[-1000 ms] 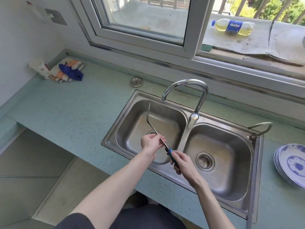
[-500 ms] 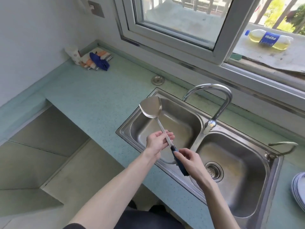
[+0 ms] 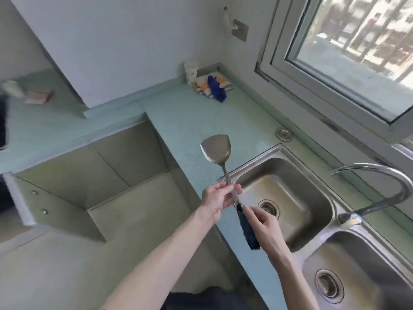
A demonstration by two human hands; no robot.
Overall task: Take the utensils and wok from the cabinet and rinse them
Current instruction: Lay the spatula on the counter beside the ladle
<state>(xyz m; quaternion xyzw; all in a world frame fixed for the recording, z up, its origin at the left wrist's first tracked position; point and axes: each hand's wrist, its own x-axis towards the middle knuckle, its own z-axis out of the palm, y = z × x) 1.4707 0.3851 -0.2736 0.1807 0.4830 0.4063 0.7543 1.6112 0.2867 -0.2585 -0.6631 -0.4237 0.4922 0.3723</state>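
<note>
The spatula (image 3: 215,148), pinched by both hands (image 3: 218,199) (image 3: 263,227), has been swung from the sink (image 3: 288,198) toward eleven o'clock, suggesting rinsing is finished.

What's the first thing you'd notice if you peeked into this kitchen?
A shiny metal spatula held up in the middle, its blade over the green counter. The left hand pinches its metal shaft and the right hand grips its dark blue handle. Just right of them sits a steel double sink with a curved tap.
</note>
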